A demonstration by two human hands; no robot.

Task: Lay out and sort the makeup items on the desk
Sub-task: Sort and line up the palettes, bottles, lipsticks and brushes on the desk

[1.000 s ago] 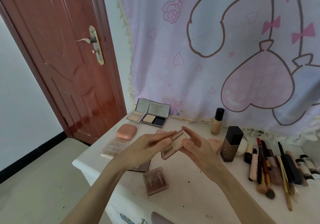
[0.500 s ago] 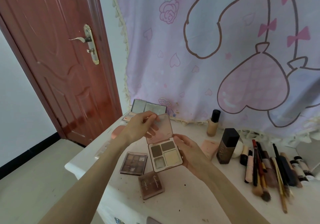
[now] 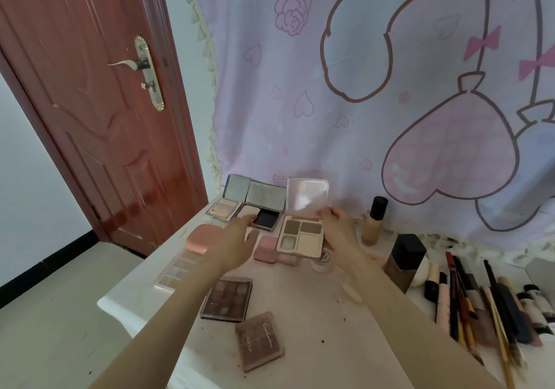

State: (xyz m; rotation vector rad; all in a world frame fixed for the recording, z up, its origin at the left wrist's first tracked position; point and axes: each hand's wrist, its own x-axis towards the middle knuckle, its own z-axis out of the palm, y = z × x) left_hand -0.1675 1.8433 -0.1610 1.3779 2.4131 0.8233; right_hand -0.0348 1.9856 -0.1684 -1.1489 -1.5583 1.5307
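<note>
Pink cartoon curtain behind, the tabletop [image 3: 300, 313] holds open palettes along the far edge. Right hand [image 3: 336, 225] pinches the four-pan palette [image 3: 301, 235] there — left hand [image 3: 237, 238] hovers relaxed, empty. Closed palettes nearer remain unsorted, I judge.

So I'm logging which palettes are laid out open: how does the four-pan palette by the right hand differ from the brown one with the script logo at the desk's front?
The four-pan palette stands open, lid upright against the curtain; the brown palette lies shut. The four-pan palette's case is pale pink, the other dark brown. The right hand touches the first; nothing touches the second. Both are flat and squarish.
</note>
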